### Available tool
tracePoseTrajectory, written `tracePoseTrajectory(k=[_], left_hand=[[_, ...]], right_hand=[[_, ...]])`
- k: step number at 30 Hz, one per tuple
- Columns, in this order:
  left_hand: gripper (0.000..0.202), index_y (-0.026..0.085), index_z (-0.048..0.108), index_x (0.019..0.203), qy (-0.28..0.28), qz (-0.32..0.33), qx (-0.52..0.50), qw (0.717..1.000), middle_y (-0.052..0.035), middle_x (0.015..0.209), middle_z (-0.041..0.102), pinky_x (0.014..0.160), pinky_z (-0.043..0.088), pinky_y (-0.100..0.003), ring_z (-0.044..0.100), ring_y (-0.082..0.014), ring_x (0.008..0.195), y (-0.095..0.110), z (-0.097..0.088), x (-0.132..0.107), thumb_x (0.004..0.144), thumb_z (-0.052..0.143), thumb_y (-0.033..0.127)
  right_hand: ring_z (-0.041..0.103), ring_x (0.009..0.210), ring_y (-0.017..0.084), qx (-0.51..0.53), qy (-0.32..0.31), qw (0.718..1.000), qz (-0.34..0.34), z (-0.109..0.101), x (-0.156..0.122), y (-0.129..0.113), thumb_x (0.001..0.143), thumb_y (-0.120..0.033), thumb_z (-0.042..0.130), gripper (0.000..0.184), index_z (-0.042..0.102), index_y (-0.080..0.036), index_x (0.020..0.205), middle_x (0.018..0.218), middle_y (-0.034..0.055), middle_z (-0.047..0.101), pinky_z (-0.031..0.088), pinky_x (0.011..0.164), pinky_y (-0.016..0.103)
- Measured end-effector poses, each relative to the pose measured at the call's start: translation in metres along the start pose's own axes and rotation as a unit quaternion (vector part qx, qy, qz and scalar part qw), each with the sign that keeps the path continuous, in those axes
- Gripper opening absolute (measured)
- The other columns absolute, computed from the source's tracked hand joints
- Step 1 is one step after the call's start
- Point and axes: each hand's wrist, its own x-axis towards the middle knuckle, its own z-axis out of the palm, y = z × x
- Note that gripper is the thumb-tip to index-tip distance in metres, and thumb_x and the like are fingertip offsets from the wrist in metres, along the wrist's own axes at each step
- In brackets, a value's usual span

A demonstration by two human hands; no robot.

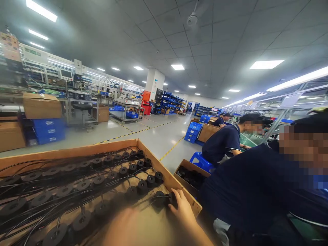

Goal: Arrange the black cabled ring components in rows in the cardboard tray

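Note:
A wooden tray (153, 157) holds rows of black round parts (82, 220), each with a hole in the middle and thin black cables (38, 218) trailing to the left. At the tray's near right corner, my right hand (184, 208) has its thumb and fingers around one black round part (172, 199), which is partly hidden by them. Beside it stands another black round part (160, 198). My left hand (123, 227) is over the near side of the tray, smeared by motion, so its fingers cannot be made out.
A co-worker (246, 181) sits close on my right, with another person (222, 140) beyond. Past the tray's right wall are a cardboard box (179, 163) of dark parts and a blue stool (198, 159). Blue crates (50, 130) and a carton (42, 106) stand left.

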Motion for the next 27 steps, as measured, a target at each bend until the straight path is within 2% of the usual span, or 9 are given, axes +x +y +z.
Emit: tracePoseTrajectory(k=[2,4,7,11,15,19,21,24,27], left_hand=[[0.042,0.025,0.058,0.129,-0.012,0.02,-0.005,1.0,-0.0106,0.131,0.06,0.106,0.048,-0.048,0.057,-0.0244,0.12,0.028,0.007,0.027,0.092,0.054,0.045],[0.045,0.022,0.055,0.13,-0.024,0.033,-0.007,0.999,-0.0115,0.135,0.056,0.105,0.048,-0.048,0.056,-0.0235,0.12,0.045,0.013,0.05,0.093,0.055,0.047],[0.046,0.022,0.054,0.13,-0.049,0.046,-0.005,0.998,-0.0108,0.137,0.054,0.105,0.047,-0.048,0.054,-0.0247,0.123,0.057,0.023,0.073,0.092,0.056,0.048],[0.056,0.018,0.046,0.14,-0.081,0.048,-0.003,0.996,-0.0157,0.141,0.051,0.113,0.038,-0.053,0.048,-0.0295,0.132,0.068,0.048,0.09,0.092,0.054,0.045],[0.056,0.018,0.043,0.142,-0.095,0.042,-0.02,0.994,-0.0157,0.144,0.051,0.118,0.033,-0.047,0.042,-0.0296,0.139,0.074,0.07,0.108,0.087,0.051,0.023],[0.055,0.031,0.05,0.131,-0.111,0.076,-0.053,0.99,-0.0021,0.136,0.06,0.107,0.044,-0.038,0.055,-0.0232,0.126,0.071,0.071,0.117,0.077,0.06,0.02],[0.057,0.034,0.052,0.126,-0.118,0.087,-0.06,0.987,0.002,0.132,0.063,0.104,0.046,-0.036,0.057,-0.0219,0.123,0.069,0.07,0.118,0.073,0.064,0.017],[0.062,0.033,0.05,0.128,-0.126,0.069,-0.059,0.988,0.0015,0.133,0.062,0.104,0.045,-0.035,0.057,-0.0228,0.124,0.067,0.074,0.121,0.07,0.067,0.017],[0.059,0.03,0.049,0.132,-0.129,0.042,-0.052,0.989,-0.0033,0.137,0.059,0.107,0.042,-0.037,0.054,-0.0256,0.128,0.069,0.082,0.123,0.075,0.066,0.022]], right_hand=[[0.06,0.115,0.026,-0.025,0.02,0.999,0.035,0.003,0.004,-0.008,0.087,-0.029,0.057,0.05,0.048,-0.016,0.135,0.129,0.0119,0.053,0.052,0.099,0.039],[0.063,0.109,0.032,-0.051,0.038,0.996,0.068,0.005,0.009,-0.016,0.089,-0.037,0.056,0.045,0.055,-0.013,0.128,0.122,0.0152,0.057,0.055,0.092,0.044],[0.064,0.107,0.034,-0.075,0.048,0.992,0.09,0.006,0.015,-0.024,0.091,-0.039,0.056,0.044,0.058,-0.01,0.123,0.12,0.0176,0.059,0.056,0.089,0.046],[0.061,0.114,0.034,-0.081,0.046,0.991,0.094,0.009,0.012,-0.025,0.092,-0.032,0.053,0.047,0.052,-0.008,0.133,0.126,0.0197,0.056,0.058,0.087,0.046],[0.059,0.116,0.033,-0.075,0.053,0.99,0.105,0.016,0.0,-0.021,0.096,-0.037,0.045,0.047,0.048,-0.009,0.134,0.126,0.0183,0.052,0.059,0.083,0.044],[0.059,0.113,0.035,-0.049,0.064,0.989,0.126,0.024,-0.004,-0.019,0.097,-0.043,0.04,0.053,0.041,-0.01,0.139,0.128,0.0188,0.049,0.059,0.079,0.048],[0.056,0.119,0.035,-0.027,0.066,0.99,0.12,0.026,-0.003,-0.017,0.097,-0.036,0.042,0.052,0.04,-0.007,0.14,0.13,0.0198,0.048,0.057,0.089,0.047],[0.053,0.124,0.031,0.009,0.058,0.993,0.101,0.024,-0.004,-0.013,0.092,-0.021,0.046,0.05,0.041,-0.006,0.14,0.131,0.0186,0.053,0.047,0.106,0.042],[0.058,0.12,0.03,0.043,0.048,0.993,0.103,0.02,-0.006,-0.007,0.091,-0.021,0.049,0.047,0.045,-0.008,0.136,0.127,0.0166,0.059,0.049,0.103,0.042]])
